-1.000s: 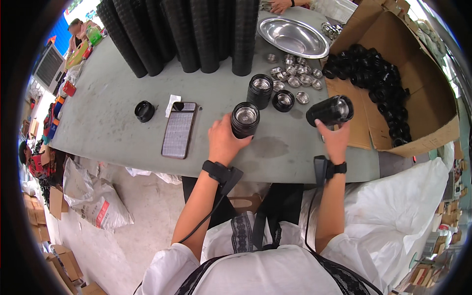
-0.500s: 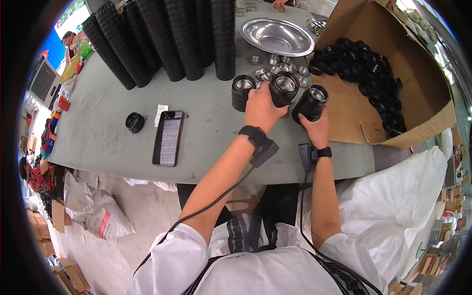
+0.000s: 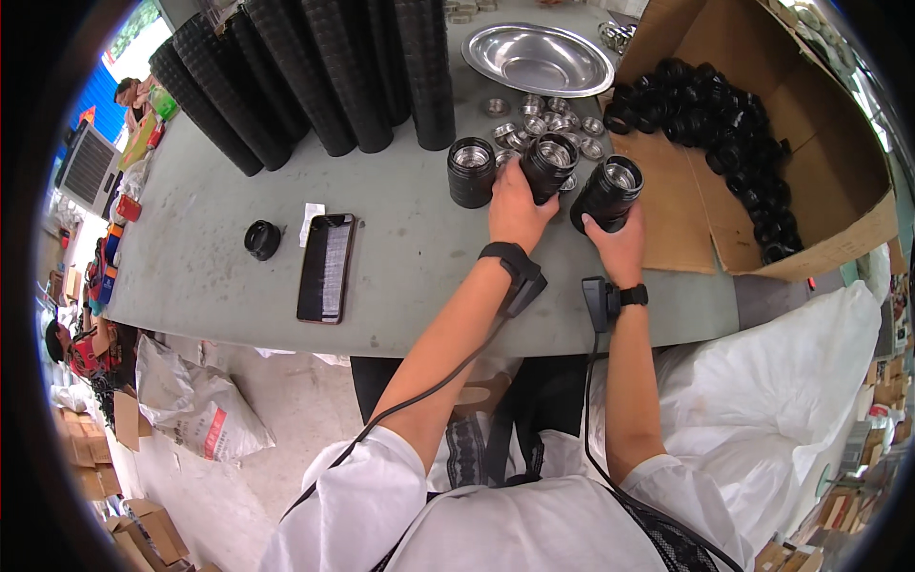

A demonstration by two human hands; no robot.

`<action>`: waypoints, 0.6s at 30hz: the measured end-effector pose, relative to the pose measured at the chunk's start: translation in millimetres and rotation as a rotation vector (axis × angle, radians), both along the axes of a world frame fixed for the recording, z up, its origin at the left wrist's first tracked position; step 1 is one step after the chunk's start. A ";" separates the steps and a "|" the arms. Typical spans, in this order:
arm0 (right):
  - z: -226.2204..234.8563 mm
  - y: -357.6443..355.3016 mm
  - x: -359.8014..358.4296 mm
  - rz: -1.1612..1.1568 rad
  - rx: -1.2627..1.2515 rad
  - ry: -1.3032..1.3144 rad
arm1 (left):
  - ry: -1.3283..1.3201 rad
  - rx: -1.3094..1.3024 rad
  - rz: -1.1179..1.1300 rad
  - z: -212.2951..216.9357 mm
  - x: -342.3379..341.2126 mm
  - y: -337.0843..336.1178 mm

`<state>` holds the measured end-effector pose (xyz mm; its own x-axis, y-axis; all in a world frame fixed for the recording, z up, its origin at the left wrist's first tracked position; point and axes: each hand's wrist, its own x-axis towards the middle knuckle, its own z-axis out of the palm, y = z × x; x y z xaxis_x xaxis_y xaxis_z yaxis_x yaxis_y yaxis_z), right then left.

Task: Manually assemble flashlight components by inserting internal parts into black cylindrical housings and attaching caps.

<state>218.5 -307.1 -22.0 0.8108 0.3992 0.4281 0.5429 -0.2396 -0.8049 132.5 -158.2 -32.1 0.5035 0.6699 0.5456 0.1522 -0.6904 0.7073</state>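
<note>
Since a second ago both hands have moved up the table toward the loose metal rings (image 3: 534, 124), each carrying its black cylinder along; the work appears to be shifting from pickup to fitting. The left hand (image 3: 515, 205) is gripping a black cylinder (image 3: 550, 164), fingers wrapped closed around its lower body. The right hand (image 3: 618, 243) is clasping a second cylinder (image 3: 608, 191), tilted, beside the cardboard box (image 3: 686, 205). Both forearms are reaching forward, wrists extended. A third cylinder (image 3: 471, 172) is standing untouched.
</note>
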 end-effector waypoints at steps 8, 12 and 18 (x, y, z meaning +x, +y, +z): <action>-2.6 -0.3 2.1 0.011 0.018 -0.015 | 0.032 -0.110 0.034 1.5 -7.6 1.5; -0.4 -0.5 3.1 0.006 0.014 0.015 | 0.076 -0.238 -0.018 -1.1 -11.1 3.4; -8.2 0.7 3.1 -0.011 -0.038 -0.026 | 0.136 -0.194 -0.065 3.2 -23.7 10.8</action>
